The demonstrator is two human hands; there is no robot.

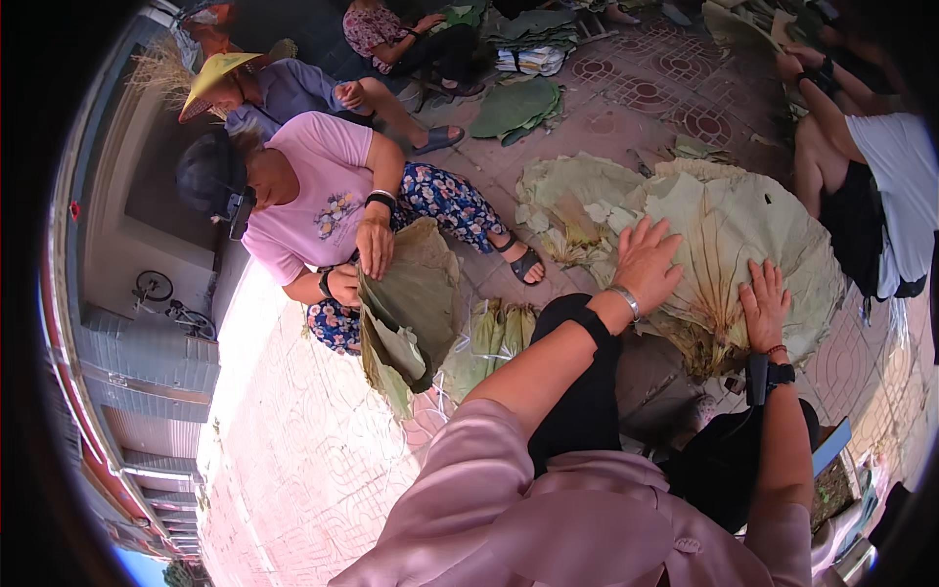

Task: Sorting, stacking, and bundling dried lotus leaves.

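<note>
Before me lies a stack of large dried lotus leaves [741,213], pale green with brownish ribs fanning up from a gathered stem end. My left hand [649,257] rests on the stack's left edge, fingers spread, with a silver bangle at the wrist. On the right part of the top leaf my right hand [765,304] presses flat, its fingers slightly apart. Neither hand grips anything. More crumpled dried leaves [572,187] spread out beyond my left hand. The underside of the stack is hidden.
A co-worker [315,198] on my left holds folded leaves [414,293]. Tied leaf bundles [502,326] lie between us. Green leaves [517,110] lie on the paving near a tall leaf pile [534,33]. Another person [891,169] sits close on the right.
</note>
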